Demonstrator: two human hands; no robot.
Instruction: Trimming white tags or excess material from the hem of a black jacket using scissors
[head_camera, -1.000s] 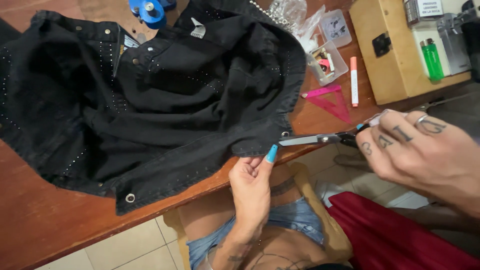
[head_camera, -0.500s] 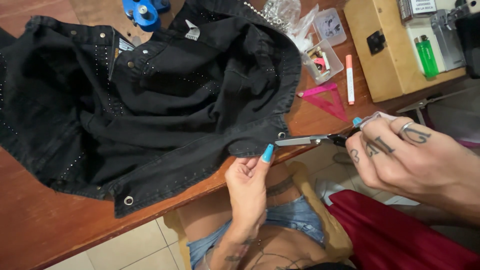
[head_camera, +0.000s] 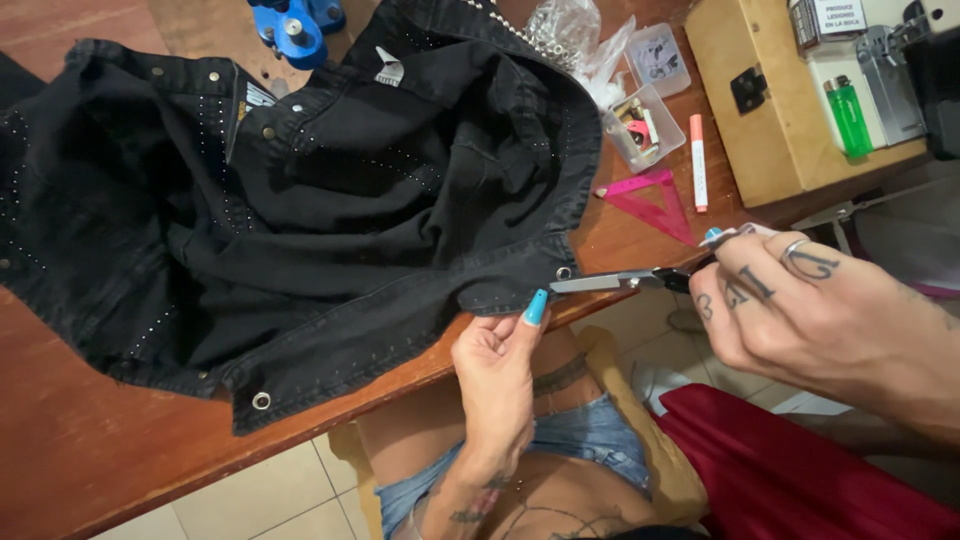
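Bare table edge (head_camera: 120, 470) lies free at left; jacket (head_camera: 300, 200) and wooden box (head_camera: 770, 120) crowd the rest.

green lighter (head_camera: 848, 116) | pink triangle ruler (head_camera: 652, 203) | orange marker (head_camera: 697, 161) | blue tool (head_camera: 295, 24)

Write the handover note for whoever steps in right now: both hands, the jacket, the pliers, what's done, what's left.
Left hand: pinching the hem of the black jacket at the table edge.
Right hand: holding the pliers, tips at a metal eyelet on the hem corner.
Done: another eyelet sits in the lower-left hem corner.
Left: whether the eyelet at the pliers is finished cannot be told.
Nearby: pink triangle ruler, marker.
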